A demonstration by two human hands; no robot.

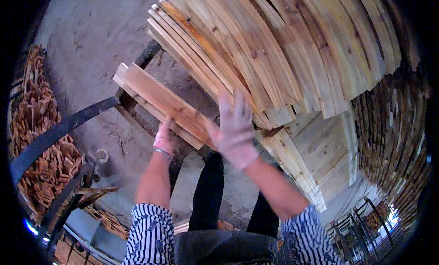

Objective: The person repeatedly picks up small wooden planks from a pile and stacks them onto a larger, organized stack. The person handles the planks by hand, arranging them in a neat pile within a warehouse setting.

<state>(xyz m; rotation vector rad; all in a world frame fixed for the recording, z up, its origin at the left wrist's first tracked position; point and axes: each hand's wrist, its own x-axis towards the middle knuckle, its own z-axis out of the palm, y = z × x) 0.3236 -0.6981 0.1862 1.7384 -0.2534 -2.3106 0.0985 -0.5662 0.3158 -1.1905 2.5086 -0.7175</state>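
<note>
Two or more short wooden boards (167, 93) lie one over another on a dark metal frame, slanting in front of me. My left hand (163, 139), in a pale glove, grips the near long edge of these boards; most of its fingers are hidden. My right hand (235, 130), gloved too and slightly blurred, has its fingers spread. Its thumb is by the right end of the upper board, and I cannot tell whether it touches. Just beyond its fingertips are the edges of a large stack of long planks (256, 50).
Below the stack, paler boards (320, 150) stand at the right. A curved dark metal bar (68, 128) runs off leftward from the frame. Heaps of wood offcuts (45, 160) lie at far left. Rows of stacked wood (388, 132) line the far right. Grey floor (100, 36) shows at upper left.
</note>
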